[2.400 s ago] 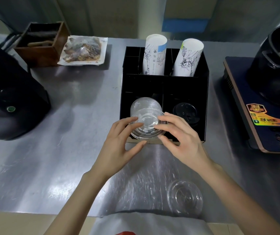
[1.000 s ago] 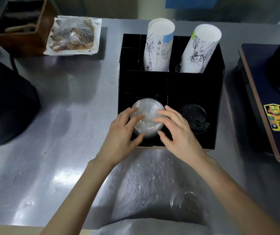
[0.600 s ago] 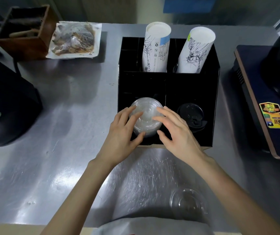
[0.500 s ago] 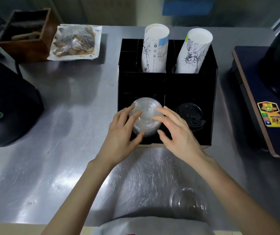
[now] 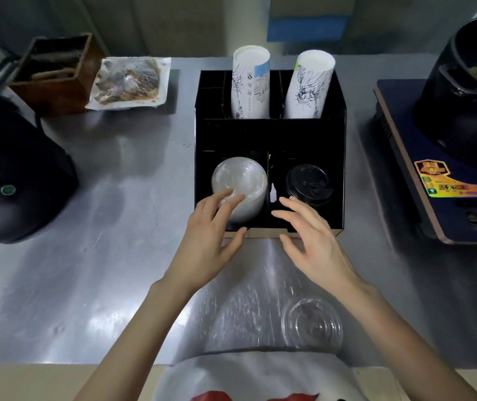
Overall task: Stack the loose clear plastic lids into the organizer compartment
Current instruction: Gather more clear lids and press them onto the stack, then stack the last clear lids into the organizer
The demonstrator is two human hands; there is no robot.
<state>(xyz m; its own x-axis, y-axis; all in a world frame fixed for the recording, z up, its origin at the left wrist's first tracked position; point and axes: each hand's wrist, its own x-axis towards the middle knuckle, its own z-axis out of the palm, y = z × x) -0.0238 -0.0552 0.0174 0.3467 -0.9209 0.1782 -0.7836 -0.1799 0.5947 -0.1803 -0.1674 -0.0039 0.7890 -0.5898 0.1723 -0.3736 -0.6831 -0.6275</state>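
Stack of clear lids (image 5: 238, 188) seated in the front-left compartment of the black organizer (image 5: 270, 134), beside the black lids (image 5: 308, 183) in the right one. One loose clear lid (image 5: 312, 324) flat on the steel counter (image 5: 101, 256), near the body. Left hand (image 5: 212, 235) spread, fingertips (image 5: 227, 195) resting on the stack's near edge; right hand (image 5: 311, 241) spread and empty, clear of the stack. Best done by steadying the stack lightly, pinching the loose lid by its rim, aligning it squarely above, then nesting it gently.
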